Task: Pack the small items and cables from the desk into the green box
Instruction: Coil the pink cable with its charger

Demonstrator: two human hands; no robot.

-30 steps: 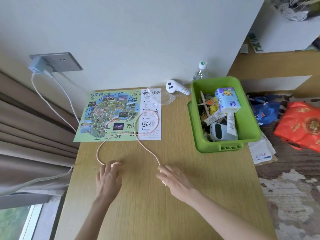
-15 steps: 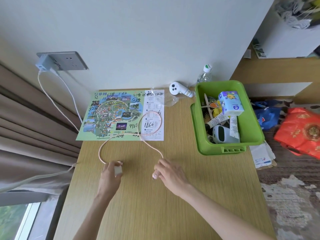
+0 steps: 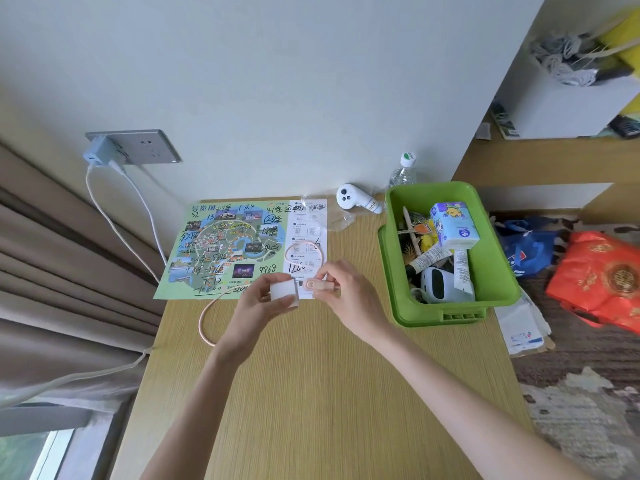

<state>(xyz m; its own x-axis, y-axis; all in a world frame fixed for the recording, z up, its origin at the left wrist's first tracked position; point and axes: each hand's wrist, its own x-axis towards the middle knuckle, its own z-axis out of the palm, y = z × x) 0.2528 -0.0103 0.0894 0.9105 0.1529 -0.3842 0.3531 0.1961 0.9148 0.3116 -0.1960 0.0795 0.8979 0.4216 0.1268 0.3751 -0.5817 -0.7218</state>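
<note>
I am seeing both forearms reaching in from the bottom edge and meeting over the middle of the wooden desk [image 3: 311, 393], the two hands raised just off its surface and nearly touching each other. The left hand [image 3: 258, 308] is curling around a small white charger block [image 3: 284, 292], thumb on the near face and fingers wrapping the far side, wrist bending slightly inward. The right hand [image 3: 349, 294] is pinching the pink connector [image 3: 313, 284] between thumb and forefinger, with the connector's tip lying right against the block's right side; I cannot tell whether it is plugged in or just touching. The pink cable [image 3: 204, 320] is looping out to the left of the left hand and down toward its wrist, while another loop is lying on the paper just beyond the right hand's knuckles. That paper is a colourful map sheet [image 3: 221, 244], lying flat beyond both hands with handwriting across it. To the right of the right hand, well apart, the green box [image 3: 498, 271] is sitting on the desk's edge, already holding a tissue pack [image 3: 453, 225], tubes and a small white device. Beyond the right hand, near the wall, a white handheld controller [image 3: 356, 200] is lying beside the box's far-left corner, with a water bottle [image 3: 403, 171] behind it.
</note>
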